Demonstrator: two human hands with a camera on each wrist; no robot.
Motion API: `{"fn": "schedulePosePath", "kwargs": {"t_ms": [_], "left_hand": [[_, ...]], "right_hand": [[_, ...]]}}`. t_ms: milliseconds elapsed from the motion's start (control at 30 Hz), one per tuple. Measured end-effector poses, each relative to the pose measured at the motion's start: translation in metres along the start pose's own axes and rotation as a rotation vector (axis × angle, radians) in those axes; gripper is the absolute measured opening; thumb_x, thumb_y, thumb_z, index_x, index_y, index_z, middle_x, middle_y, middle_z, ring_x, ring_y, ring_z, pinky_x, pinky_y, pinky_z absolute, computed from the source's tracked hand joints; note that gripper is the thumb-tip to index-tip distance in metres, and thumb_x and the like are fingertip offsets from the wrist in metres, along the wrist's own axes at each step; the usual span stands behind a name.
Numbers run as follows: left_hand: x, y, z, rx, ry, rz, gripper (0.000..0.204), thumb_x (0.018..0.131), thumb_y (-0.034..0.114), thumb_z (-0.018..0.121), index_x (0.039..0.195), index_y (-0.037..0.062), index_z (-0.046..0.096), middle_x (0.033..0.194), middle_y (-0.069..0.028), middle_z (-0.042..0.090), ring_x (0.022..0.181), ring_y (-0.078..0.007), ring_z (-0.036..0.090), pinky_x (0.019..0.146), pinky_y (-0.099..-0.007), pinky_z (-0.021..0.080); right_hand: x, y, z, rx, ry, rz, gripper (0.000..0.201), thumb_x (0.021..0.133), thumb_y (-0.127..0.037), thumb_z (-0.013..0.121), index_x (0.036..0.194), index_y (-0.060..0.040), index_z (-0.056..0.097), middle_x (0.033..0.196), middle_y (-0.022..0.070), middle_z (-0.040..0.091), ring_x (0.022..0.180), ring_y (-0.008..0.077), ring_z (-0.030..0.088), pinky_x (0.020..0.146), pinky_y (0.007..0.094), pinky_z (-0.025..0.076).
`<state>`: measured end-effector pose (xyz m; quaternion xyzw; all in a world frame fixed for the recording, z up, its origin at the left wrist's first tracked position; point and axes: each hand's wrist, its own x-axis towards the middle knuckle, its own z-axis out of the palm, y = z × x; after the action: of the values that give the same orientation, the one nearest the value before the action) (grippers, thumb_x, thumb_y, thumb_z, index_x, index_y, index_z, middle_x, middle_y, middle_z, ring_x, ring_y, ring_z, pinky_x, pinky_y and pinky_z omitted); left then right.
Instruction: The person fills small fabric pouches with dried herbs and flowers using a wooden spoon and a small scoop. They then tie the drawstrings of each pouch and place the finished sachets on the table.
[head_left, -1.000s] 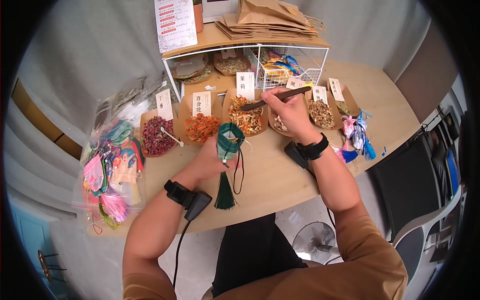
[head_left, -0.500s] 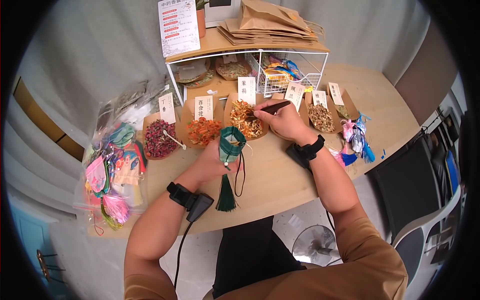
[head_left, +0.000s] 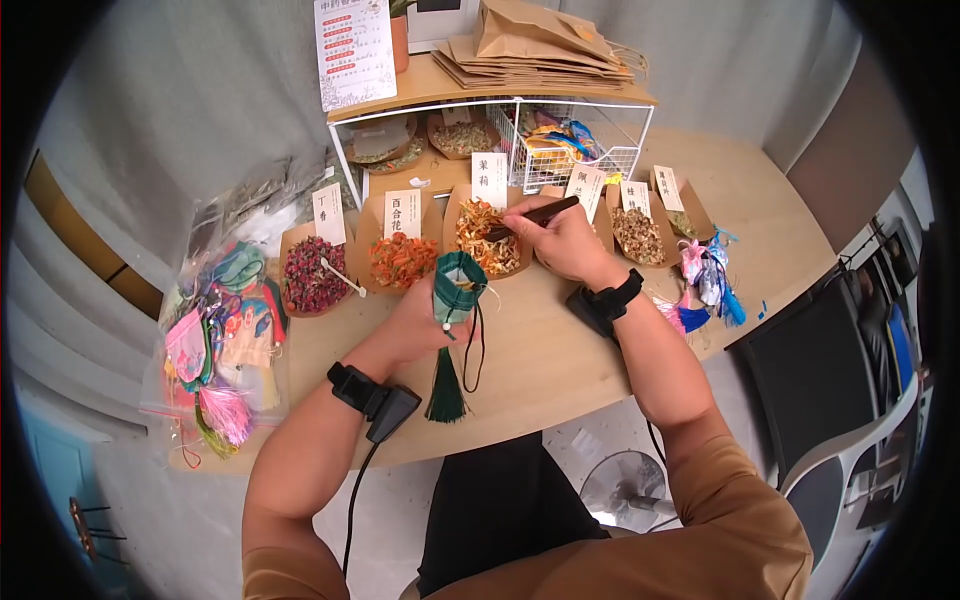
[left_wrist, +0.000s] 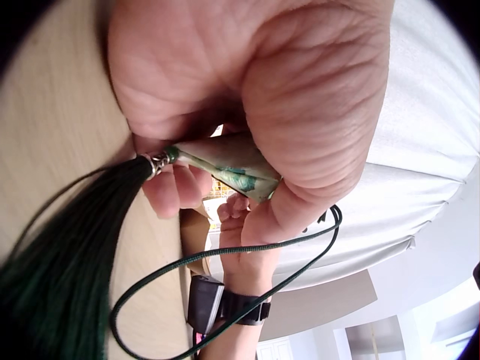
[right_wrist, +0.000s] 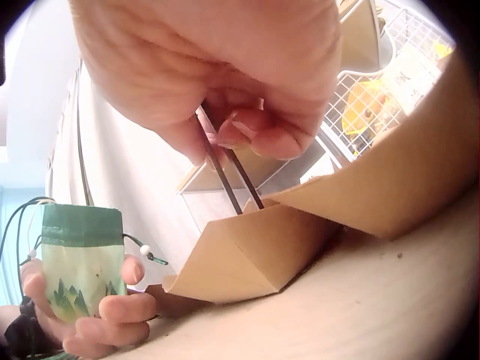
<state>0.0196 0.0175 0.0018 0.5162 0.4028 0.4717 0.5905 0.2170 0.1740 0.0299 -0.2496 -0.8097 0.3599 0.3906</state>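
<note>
My left hand (head_left: 418, 318) holds a small green drawstring pouch (head_left: 457, 285) upright, its mouth open at the top; a dark green tassel (head_left: 446, 388) hangs below. In the right wrist view the fingers curl round the pouch (right_wrist: 82, 259). My right hand (head_left: 568, 240) pinches dark tweezers (head_left: 550, 210), two thin prongs in the right wrist view. Their tips reach into a brown paper tray of orange-yellow dried petals (head_left: 480, 226), just behind the pouch. Whether the tips hold petals cannot be told.
Paper trays of dark red buds (head_left: 318, 272), orange petals (head_left: 402, 262) and brown pieces (head_left: 638, 236) flank the petal tray. Colourful pouches (head_left: 225, 340) lie at left, tasselled ones (head_left: 708, 275) at right. Behind stands a shelf (head_left: 440, 88) with paper bags (head_left: 540, 45) and a wire basket.
Over the last second my right hand has moved down and slightly left, lowering the tweezers into the petals. My left hand still holds the pouch in nearly the same place.
</note>
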Motion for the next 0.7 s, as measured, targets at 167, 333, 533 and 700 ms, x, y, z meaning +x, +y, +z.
{"fn": "schedulePosePath", "kwargs": {"t_ms": [167,333,533,700], "left_hand": [[0.001,-0.004,-0.004,0.003,-0.029,0.001,0.059,0.069,0.009,0.080,0.119,0.0073,0.047,0.104,-0.0026,0.056,0.086,-0.0164,0.064,0.076,-0.0336,0.056],[0.000,-0.003,-0.002,0.093,0.009,0.040,0.057,0.071,0.010,0.080,0.117,0.0076,0.047,0.103,-0.0025,0.057,0.086,-0.0167,0.064,0.076,-0.0329,0.055],[-0.002,0.001,0.000,0.024,0.005,-0.015,0.054,0.073,0.009,0.079,0.118,0.0076,0.048,0.103,-0.0019,0.057,0.089,-0.0153,0.062,0.077,-0.0330,0.056],[-0.001,-0.004,-0.001,0.021,0.006,0.015,0.054,0.073,0.009,0.078,0.117,0.0075,0.048,0.103,-0.0019,0.057,0.089,-0.0147,0.061,0.079,-0.0332,0.056]], "right_hand": [[-0.001,-0.002,-0.001,-0.077,-0.098,0.050,0.016,0.088,-0.014,0.068,0.095,0.0001,0.072,0.073,0.0089,0.069,0.059,0.0098,0.056,0.055,0.0260,0.046],[-0.003,-0.010,-0.002,-0.065,-0.106,-0.028,0.016,0.089,-0.011,0.066,0.098,0.0019,0.070,0.084,0.0110,0.071,0.068,0.0129,0.062,0.063,0.0274,0.050],[-0.002,-0.013,-0.002,-0.065,-0.145,-0.025,0.017,0.090,-0.009,0.064,0.102,0.0026,0.069,0.089,0.0115,0.072,0.072,0.0131,0.064,0.066,0.0270,0.051],[-0.001,-0.003,-0.002,-0.041,-0.114,-0.068,0.019,0.090,-0.008,0.063,0.106,0.0004,0.069,0.081,0.0059,0.070,0.064,0.0065,0.056,0.059,0.0236,0.047]]}}
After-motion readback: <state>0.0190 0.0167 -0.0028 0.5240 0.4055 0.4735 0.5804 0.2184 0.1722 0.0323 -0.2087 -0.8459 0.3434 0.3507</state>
